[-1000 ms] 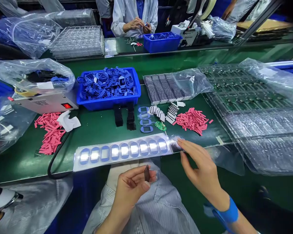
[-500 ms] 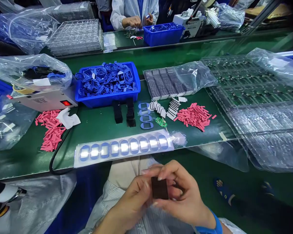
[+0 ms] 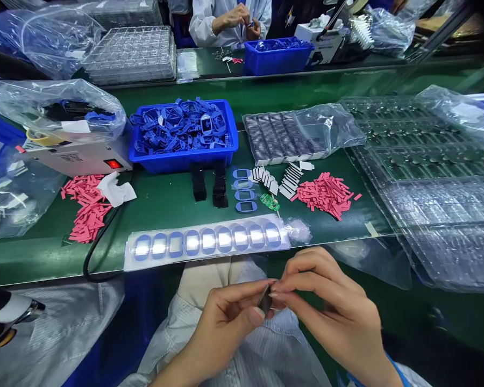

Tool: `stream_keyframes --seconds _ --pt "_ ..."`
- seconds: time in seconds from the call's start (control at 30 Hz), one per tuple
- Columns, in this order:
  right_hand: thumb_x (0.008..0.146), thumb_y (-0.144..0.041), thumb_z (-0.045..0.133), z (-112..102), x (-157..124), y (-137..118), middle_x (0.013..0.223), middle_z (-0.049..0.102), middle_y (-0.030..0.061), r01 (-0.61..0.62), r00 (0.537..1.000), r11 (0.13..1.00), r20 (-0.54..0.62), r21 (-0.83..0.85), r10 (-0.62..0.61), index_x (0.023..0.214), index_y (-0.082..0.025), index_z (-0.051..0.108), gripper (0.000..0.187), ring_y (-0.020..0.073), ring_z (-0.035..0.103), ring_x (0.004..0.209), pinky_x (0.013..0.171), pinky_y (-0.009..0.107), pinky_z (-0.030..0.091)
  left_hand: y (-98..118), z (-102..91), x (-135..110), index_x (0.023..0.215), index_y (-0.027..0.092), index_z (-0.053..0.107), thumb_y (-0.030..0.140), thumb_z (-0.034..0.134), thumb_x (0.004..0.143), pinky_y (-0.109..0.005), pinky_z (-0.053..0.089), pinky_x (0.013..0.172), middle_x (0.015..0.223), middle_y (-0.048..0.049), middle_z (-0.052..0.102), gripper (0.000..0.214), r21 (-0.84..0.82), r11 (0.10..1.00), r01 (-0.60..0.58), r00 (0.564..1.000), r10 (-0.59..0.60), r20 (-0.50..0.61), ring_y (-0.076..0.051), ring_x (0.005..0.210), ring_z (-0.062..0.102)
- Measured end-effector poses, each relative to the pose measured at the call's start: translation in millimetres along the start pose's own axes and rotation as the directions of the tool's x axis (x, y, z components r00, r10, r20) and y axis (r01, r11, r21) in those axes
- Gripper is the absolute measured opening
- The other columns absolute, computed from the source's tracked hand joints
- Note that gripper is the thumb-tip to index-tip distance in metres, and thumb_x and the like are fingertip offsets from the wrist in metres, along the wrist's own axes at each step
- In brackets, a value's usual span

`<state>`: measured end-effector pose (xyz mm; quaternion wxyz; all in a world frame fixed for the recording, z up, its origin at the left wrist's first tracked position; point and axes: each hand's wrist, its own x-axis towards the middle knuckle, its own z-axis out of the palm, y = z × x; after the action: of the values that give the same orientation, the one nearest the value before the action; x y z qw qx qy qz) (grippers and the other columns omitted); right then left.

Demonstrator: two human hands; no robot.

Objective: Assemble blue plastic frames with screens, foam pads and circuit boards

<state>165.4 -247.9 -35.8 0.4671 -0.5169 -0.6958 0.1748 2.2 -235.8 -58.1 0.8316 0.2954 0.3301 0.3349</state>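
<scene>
Above my lap, just below the bench edge, my left hand [image 3: 234, 322] grips a small dark square panel [image 3: 265, 302] by its edges, between thumb and fingers. The panel is turned nearly edge-on. At its upper right edge my right hand [image 3: 331, 309] pinches with thumb and fingertips; whether it holds the panel itself or a thin film on it is too small to tell. On the bench in front lies a strip of blue-rimmed oval stickers [image 3: 207, 242]. Beyond it are several blue oval frames [image 3: 246, 206] and a green circuit board [image 3: 270, 202].
Behind stands a blue bin [image 3: 181, 161] of blue plastic parts. Pink strips [image 3: 326, 194] lie in piles right and left. Bagged grey-edged panels [image 3: 286, 140], black pieces [image 3: 220, 185] and clear trays [image 3: 439, 215] share the bench. A co-worker's hands [image 3: 237, 21] work opposite.
The panel has turned from face-on to nearly edge-on. My right hand has moved right, from around the panel to a fingertip pinch at its edge. The view has shifted slightly.
</scene>
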Motion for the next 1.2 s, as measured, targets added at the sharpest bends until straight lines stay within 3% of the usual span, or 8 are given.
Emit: stream_keyframes --seconds 0.3,0.7,0.8,0.9,0.97,1.07,1.13,1.2 --pt "0.077 -0.005 0.065 0.2 -4.3 3.4 0.072 0.062 0.0011 0.026 1.000 1.000 0.006 -0.017 -0.026 0.082 -0.023 0.067 0.019 0.0163 0.058 0.070 0.061 0.032 0.050 4.0 1.2 -4.6 0.096 0.035 0.075 0.042 0.074 0.071 -0.018 0.054 0.070 0.087 -0.0029 0.079 0.026 0.052 0.998 -0.026 1.000 0.026 0.005 -0.014 0.079 0.071" --pt "0.080 -0.006 0.061 3.7 -4.4 9.8 0.073 0.059 0.0012 0.024 0.998 0.999 0.054 0.035 -0.026 0.080 -0.021 0.061 0.015 0.0164 0.057 0.072 0.064 0.032 0.046 4.3 1.5 -6.1 0.101 0.036 0.073 0.041 0.071 0.075 -0.021 0.056 0.067 0.091 -0.0044 0.080 0.027 0.225 0.968 -0.114 0.992 0.121 -0.021 -0.018 0.080 0.073" --pt "0.082 -0.007 0.056 8.8 -9.9 8.1 0.074 0.060 0.0015 0.050 0.998 0.997 0.052 -0.059 -0.047 0.081 -0.022 0.056 0.014 0.0166 0.057 0.073 0.065 0.032 0.045 0.2 2.1 -4.6 0.096 0.033 0.076 0.041 0.075 0.071 -0.023 0.057 0.072 0.091 -0.0051 0.080 0.026 0.162 0.983 -0.084 0.993 0.097 -0.068 -0.020 0.082 0.074" --pt "0.080 -0.008 0.052 10.0 -19.1 6.5 0.077 0.061 0.0018 0.194 0.981 0.948 0.028 -0.254 -0.193 0.081 -0.022 0.054 0.014 0.0170 0.056 0.075 0.070 0.033 0.043 -6.1 0.7 -1.4 0.092 0.030 0.077 0.040 0.078 0.067 -0.029 0.058 0.080 0.092 -0.0066 0.079 0.027 0.055 0.997 -0.057 0.986 0.064 -0.155 -0.024 0.089 0.074" --pt "0.080 -0.009 0.051 5.9 -23.7 11.3 0.079 0.060 0.0025 0.223 0.973 0.925 0.012 -0.307 -0.231 0.082 -0.022 0.053 0.013 0.0175 0.055 0.077 0.072 0.034 0.041 -8.5 -1.2 0.9 0.092 0.027 0.078 0.042 0.079 0.066 -0.033 0.058 0.083 0.095 -0.0082 0.079 0.030 -0.004 0.998 -0.057 0.972 0.054 -0.231 -0.026 0.093 0.073" --pt "0.086 -0.016 0.047 -4.3 -24.6 36.5 0.086 0.056 0.0047 -0.039 0.995 0.943 -0.096 -0.331 0.008 0.084 -0.022 0.049 0.007 0.0191 0.055 0.083 0.074 0.034 0.043 -7.2 -3.2 3.4 0.094 0.023 0.077 0.044 0.078 0.067 -0.036 0.058 0.081 0.097 -0.0107 0.078 0.034 -0.030 0.998 -0.062 0.936 0.047 -0.349 -0.027 0.092 0.073" --pt "0.091 -0.023 0.045 -8.5 -22.3 63.0 0.088 0.058 0.0055 -0.222 0.972 0.886 -0.168 -0.407 0.166 0.083 -0.022 0.048 0.008 0.0200 0.057 0.085 0.074 0.034 0.045 -4.9 -3.0 4.3 0.095 0.022 0.077 0.043 0.077 0.069 -0.035 0.059 0.077 0.097 -0.0114 0.078 0.034 -0.003 0.997 -0.075 0.923 0.068 -0.379 -0.026 0.089 0.073" --pt "0.091 -0.027 0.045 -8.3 -20.3 88.8 0.085 0.060 0.0063 -0.273 0.959 0.827 -0.208 -0.491 0.193 0.081 -0.021 0.049 0.012 0.0220 0.057 0.084 0.072 0.036 0.043 -3.0 -1.9 4.8 0.096 0.023 0.076 0.042 0.075 0.071 -0.032 0.059 0.074 0.097 -0.0104 0.078 0.031 0.044 0.995 -0.091 0.929 0.100 -0.356 -0.025 0.088 0.073"
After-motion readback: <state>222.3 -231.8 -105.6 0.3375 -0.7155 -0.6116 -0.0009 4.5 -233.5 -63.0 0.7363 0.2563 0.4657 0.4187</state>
